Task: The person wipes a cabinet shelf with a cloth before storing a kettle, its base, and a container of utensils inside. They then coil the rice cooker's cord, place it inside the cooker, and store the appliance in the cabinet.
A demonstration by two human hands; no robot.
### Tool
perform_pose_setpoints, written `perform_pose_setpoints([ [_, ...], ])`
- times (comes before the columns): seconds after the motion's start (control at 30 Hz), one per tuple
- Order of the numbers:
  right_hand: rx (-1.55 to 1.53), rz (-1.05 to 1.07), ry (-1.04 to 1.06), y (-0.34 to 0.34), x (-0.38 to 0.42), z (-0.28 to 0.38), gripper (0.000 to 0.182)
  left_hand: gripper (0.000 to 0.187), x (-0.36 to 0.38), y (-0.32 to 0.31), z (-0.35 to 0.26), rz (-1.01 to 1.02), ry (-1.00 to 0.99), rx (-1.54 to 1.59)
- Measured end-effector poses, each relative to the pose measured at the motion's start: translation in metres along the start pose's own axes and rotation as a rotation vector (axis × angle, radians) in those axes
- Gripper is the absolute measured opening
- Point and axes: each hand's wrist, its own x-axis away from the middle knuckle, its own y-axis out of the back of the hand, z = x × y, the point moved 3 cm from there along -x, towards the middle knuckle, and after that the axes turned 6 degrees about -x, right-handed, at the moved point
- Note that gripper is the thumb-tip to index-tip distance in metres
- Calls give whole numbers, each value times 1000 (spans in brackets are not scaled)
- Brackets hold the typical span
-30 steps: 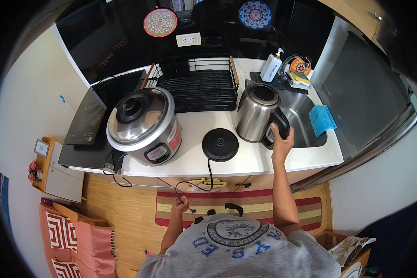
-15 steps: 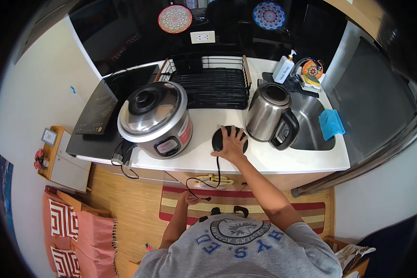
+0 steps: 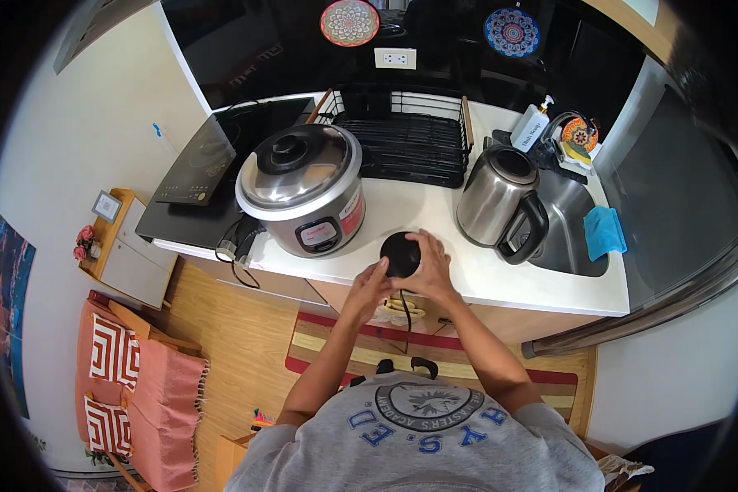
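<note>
A round black kettle base (image 3: 400, 255) is held between both hands at the counter's front edge, its cord hanging down in front. My left hand (image 3: 369, 289) grips its lower left rim, thumb and fingers closed on it. My right hand (image 3: 430, 266) curls around its right side. Just to the right stands the steel kettle (image 3: 494, 201) with its black handle turned to the front right. A rice cooker (image 3: 303, 193) with a steel lid is to the left of the hands.
Behind is a black dish rack (image 3: 410, 143). The sink (image 3: 570, 221) with a blue cloth (image 3: 604, 233) and a soap bottle (image 3: 530, 127) lie right. An induction cooktop (image 3: 201, 164) is left. A wall outlet (image 3: 395, 58) sits above the rack.
My left hand has come up from below the counter edge to the base. My right hand has shifted from lying on top of it to its right side. The view has tilted and shifted.
</note>
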Motion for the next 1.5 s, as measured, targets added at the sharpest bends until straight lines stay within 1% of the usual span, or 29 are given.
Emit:
perform_pose_setpoints([
  [0.03, -65, -29, 73, -5, 7, -2, 95, 40, 2, -14, -7, 73, 86, 126],
  [0.1, 1, -68, 196, 17, 25, 30, 101, 38, 5, -23, -16, 74, 22, 115],
  [0.17, -587, -319, 291, 42, 39, 31, 105, 34, 28, -44, -52, -15, -33, 196],
  [0.23, -848, -326, 206, 65, 60, 42, 105, 34, 40, -56, -86, 24, -38, 372],
  [0.27, -915, -212, 156, 53, 74, 39, 92, 34, 44, -63, -100, 31, -127, 420],
  [0.33, -975, -101, 113, 39, 101, 37, 79, 33, 45, -72, -121, 53, -168, 449],
  [0.4, -1008, 354, -272, 26, 120, 41, 39, 30, 52, -82, -139, 60, -258, 498],
  [0.43, -1004, 352, -265, 35, 120, 43, 39, 30, 52, -83, -144, 66, -264, 500],
  [0.5, -974, -110, -137, 76, 116, 41, 9, 30, 54, -79, -155, 78, -321, 405],
  [0.53, -918, -177, -118, 98, 113, 46, 9, 30, 51, -74, -153, 57, -275, 410],
  [0.57, -859, -249, -103, 120, 108, 51, 10, 30, 50, -73, -151, 64, -274, 404],
  [0.63, -592, -299, 55, 150, 101, 62, 22, 29, 48, -78, -137, 156, -17, 388],
  [0.67, -406, -375, 240, 164, 94, 83, 31, 32, 46, -78, -127, 197, 99, 423],
  [0.7, -213, -445, 419, 173, 88, 105, 41, 32, 48, -81, -125, 206, 108, 419],
  [0.73, -6, -447, 469, 178, 84, 115, 54, 37, 52, -87, -122, 291, 186, 426],
  [0.8, 173, -365, 461, 181, 78, 119, 45, 50, 50, -93, -119, 482, 336, 508],
  [0.83, 243, -341, 456, 185, 76, 126, 39, 50, 52, -93, -119, 484, 336, 507],
  [0.87, 244, -344, 458, 186, 71, 126, 39, 50, 62, -100, -126, 595, 310, 434],
  [0.97, 213, -367, 400, 190, 55, 121, 22, 54, 69, -96, -112, 836, 200, 406],
  [1.03, 30, -314, 361, 194, 41, 115, 28, 49, 67, -85, -100, 685, -71, -89],
  [1.07, -77, -258, 267, 191, 35, 110, 34, 44, 72, -88, -100, 558, -196, -313],
  [1.1, -79, -256, 267, 185, 30, 107, 34, 44, 73, -93, -99, 556, -195, -314],
  [1.17, -288, -223, 195, 176, 23, 97, 30, 37, 73, -93, -98, 384, -236, -129],
  [1.2, -269, -245, 179, 176, 23, 99, 24, 33, 65, -84, -90, 348, -130, -24],
  [1.23, -269, -244, 181, 177, 24, 99, 24, 33, 65, -83, -87, 347, -132, -23],
  [1.3, -349, -316, 289, 182, 27, 99, 22, 30, 67, -83, -88, 242, -149, 100],
  [1.33, -460, -304, 220, 179, 26, 87, 20, 30, 68, -83, -86, 237, -151, 103],
  [1.43, -335, -401, 254, 176, 38, 90, 19, 31, 67, -85, -83, 193, -218, 113],
  [1.5, -423, -431, 252, 163, 46, 97, 17, 40, 64, -89, -77, 166, -274, 101],
])
